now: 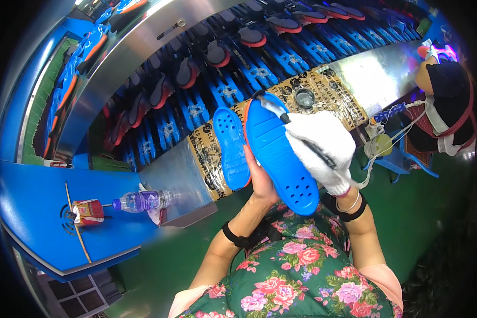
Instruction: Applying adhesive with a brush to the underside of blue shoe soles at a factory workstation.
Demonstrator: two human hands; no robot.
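My left hand (261, 177), bare, holds a blue shoe sole (270, 140) with an orange-red edge, tilted in front of me; most of its fingers are hidden under it. Over the sole's upper right side, my right hand (323, 146) in a white glove is closed around a slim dark-handled tool (284, 117). The tool's pale, brush-like end reaches the sole's far end; I cannot tell whether it touches. A second blue sole (230, 146), with small holes at its far end, lies beside it on the tape-covered ledge (212, 172). Farther back stands a small round dark container (305, 97).
Beyond the ledge, a rack conveyor (228, 94) carries several dark, red-edged soles. On the blue table (32, 212) at left are a plastic bottle (143, 201), a red paper cup (88, 212) and a thin stick (71, 196). Another person (450, 106) sits at right near a blue jointed hose (389, 113).
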